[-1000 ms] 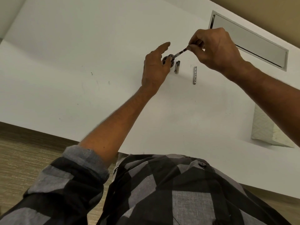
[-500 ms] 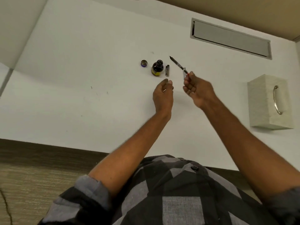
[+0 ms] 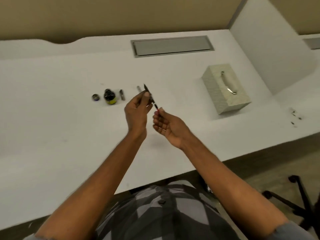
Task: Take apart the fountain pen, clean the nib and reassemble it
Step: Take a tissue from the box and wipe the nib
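Both hands hold the thin dark pen section point(image 3: 151, 97) above the white desk, nib end pointing up and away. My left hand point(image 3: 136, 111) pinches it near the nib end with thumb and fingers. My right hand point(image 3: 166, 125) grips its rear end, where a red bit shows. On the desk behind stand an open ink bottle point(image 3: 109, 97) with a yellow label and its round cap point(image 3: 95, 97) to the left. A silver pen part point(image 3: 122, 94) lies right of the bottle. Another silver part point(image 3: 138, 88) lies just beyond my left fingers.
A pale tissue box point(image 3: 226, 87) with a metal-rimmed slot stands to the right. A grey cable hatch point(image 3: 172, 46) is set into the white desk point(image 3: 52, 118) at the back. Dark specks point(image 3: 295, 116) lie at the far right. A chair base point(image 3: 301, 196) shows below the desk edge.
Both hands drew back from the ink bottle toward me. My left hand let go of the bottle and now pinches the pen section together with my right. The camera view tilted up.
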`<state>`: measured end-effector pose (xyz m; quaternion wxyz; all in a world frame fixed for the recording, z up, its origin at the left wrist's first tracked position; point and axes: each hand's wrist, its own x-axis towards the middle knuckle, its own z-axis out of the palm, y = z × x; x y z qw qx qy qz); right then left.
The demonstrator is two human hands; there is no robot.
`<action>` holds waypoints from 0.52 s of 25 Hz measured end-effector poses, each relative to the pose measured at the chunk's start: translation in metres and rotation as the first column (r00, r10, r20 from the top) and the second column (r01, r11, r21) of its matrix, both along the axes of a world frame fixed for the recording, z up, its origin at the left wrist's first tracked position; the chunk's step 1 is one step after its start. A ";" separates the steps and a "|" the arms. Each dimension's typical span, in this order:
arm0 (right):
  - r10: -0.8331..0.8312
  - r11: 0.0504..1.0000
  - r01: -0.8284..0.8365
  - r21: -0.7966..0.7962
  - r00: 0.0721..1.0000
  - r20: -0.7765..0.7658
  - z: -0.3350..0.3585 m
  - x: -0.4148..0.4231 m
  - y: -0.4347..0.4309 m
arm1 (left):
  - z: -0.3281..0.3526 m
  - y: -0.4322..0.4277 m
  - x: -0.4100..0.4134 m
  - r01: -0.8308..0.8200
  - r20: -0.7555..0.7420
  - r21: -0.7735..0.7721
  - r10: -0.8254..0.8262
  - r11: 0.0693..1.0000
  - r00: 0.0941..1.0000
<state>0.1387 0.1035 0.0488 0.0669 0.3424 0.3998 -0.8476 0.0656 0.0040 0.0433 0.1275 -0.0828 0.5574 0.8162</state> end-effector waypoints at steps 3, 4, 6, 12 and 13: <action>0.151 0.959 -0.143 0.245 0.988 -0.016 0.008 0.021 0.039 | 0.011 0.036 0.014 0.049 -0.031 -0.023 -0.050 0.999 0.998; 0.166 0.917 -0.151 0.368 0.986 -0.011 0.008 0.027 0.058 | 0.013 0.049 0.018 0.061 -0.037 -0.035 -0.062 0.998 0.997; 0.075 0.766 -0.002 0.643 0.994 -0.086 0.005 0.034 0.108 | 0.015 0.077 0.024 0.075 -0.054 -0.063 -0.078 0.995 0.995; -0.192 0.054 0.166 0.985 0.969 -0.153 -0.015 0.031 0.309 | 0.009 0.155 0.058 0.075 -0.036 -0.146 -0.081 0.986 0.996; -0.179 0.019 0.111 0.994 0.978 -0.105 -0.019 0.027 0.327 | 0.008 0.165 0.064 0.070 -0.022 -0.149 -0.074 0.986 0.997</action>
